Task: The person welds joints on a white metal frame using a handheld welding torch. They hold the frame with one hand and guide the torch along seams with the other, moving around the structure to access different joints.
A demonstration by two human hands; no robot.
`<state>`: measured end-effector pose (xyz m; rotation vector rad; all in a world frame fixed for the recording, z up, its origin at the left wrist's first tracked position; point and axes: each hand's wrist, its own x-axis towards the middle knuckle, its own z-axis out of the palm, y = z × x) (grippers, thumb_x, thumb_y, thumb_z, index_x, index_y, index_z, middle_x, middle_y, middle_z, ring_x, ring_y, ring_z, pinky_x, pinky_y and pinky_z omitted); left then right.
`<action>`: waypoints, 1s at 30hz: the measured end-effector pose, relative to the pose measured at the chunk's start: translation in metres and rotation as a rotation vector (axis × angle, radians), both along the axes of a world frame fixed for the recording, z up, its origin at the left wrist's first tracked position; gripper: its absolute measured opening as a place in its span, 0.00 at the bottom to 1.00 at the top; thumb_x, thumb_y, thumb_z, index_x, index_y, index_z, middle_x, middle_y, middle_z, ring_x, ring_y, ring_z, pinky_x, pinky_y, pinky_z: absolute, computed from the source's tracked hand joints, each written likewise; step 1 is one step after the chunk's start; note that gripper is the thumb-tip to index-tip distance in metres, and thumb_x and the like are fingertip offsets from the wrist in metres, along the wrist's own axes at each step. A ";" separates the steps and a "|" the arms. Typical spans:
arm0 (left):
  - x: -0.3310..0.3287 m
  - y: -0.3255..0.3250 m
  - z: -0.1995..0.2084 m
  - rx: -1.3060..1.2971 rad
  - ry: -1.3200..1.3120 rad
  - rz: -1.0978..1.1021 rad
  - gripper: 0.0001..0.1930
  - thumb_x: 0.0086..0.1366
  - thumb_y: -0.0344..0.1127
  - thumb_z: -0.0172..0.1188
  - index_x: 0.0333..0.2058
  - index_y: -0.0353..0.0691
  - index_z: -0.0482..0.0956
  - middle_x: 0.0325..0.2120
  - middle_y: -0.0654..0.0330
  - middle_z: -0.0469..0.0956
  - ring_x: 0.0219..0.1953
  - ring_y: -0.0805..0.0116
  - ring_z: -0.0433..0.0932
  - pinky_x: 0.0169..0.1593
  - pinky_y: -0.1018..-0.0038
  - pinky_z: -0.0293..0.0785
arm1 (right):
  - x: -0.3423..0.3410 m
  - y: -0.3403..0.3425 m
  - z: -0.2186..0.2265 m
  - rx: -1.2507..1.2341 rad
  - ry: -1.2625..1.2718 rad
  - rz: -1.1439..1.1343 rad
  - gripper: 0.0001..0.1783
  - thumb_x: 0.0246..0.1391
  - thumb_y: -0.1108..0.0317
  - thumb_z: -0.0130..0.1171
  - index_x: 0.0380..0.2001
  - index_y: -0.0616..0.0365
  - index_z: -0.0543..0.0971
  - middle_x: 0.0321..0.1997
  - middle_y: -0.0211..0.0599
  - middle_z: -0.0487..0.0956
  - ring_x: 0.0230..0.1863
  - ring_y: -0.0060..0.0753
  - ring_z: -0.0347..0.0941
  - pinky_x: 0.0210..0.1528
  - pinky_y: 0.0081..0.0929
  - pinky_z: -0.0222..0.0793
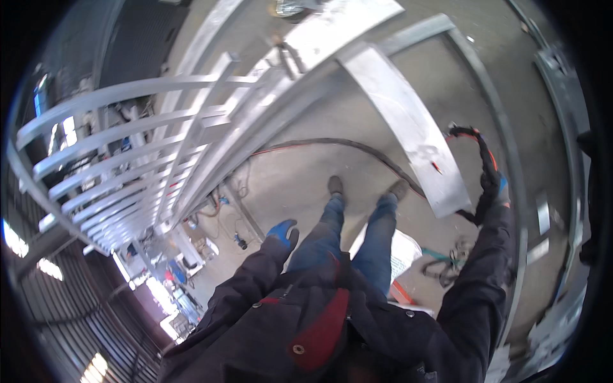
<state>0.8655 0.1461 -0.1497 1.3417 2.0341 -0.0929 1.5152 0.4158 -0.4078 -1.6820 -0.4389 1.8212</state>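
Observation:
My right hand (pixel 502 192), in a blue and dark glove, is closed round a black welding torch (pixel 486 167) with red along its curved length. Its metal tip points up and left, near a long flat metal plate (pixel 399 108). A small orange-red pointed thing (pixel 436 167) lies on that plate. From the torch a dark cable (pixel 348 143) with a red line runs across the floor, passing under the plate. My left hand (pixel 281 233), gloved in blue and grey, hangs beside my left leg with nothing in it, its fingers loosely apart.
A large barred metal frame (pixel 137 121) stands to my left. Metal beams (pixel 476 70) enclose the floor ahead and to the right. Between my legs shows a white sack (pixel 403 252); a coiled cable and green strap (pixel 444 258) lie near my right arm. Tools (pixel 240 241) lie left.

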 end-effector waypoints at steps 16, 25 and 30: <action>0.520 0.153 -0.013 -1.107 -1.452 0.513 0.31 0.69 0.55 0.61 0.58 0.35 0.71 0.46 0.50 0.81 0.41 0.57 0.83 0.49 0.60 0.80 | -0.133 -0.335 0.331 0.398 -0.728 -0.030 0.11 0.60 0.70 0.67 0.43 0.63 0.80 0.35 0.36 0.83 0.36 0.32 0.80 0.41 0.30 0.75; 0.426 0.051 0.108 -1.021 -1.198 -0.481 0.17 0.67 0.47 0.60 0.38 0.36 0.81 0.30 0.53 0.83 0.31 0.59 0.83 0.39 0.63 0.79 | -0.057 -0.434 0.234 0.370 -0.141 -0.364 0.31 0.69 0.47 0.51 0.63 0.61 0.73 0.54 0.42 0.80 0.54 0.38 0.78 0.57 0.38 0.75; 0.359 0.038 0.151 -0.972 -1.126 -0.800 0.16 0.66 0.45 0.59 0.32 0.35 0.80 0.26 0.56 0.82 0.28 0.62 0.80 0.35 0.63 0.76 | -0.026 -0.345 0.207 -0.330 0.412 -0.625 0.43 0.61 0.28 0.50 0.53 0.62 0.77 0.41 0.44 0.81 0.36 0.41 0.81 0.40 0.38 0.81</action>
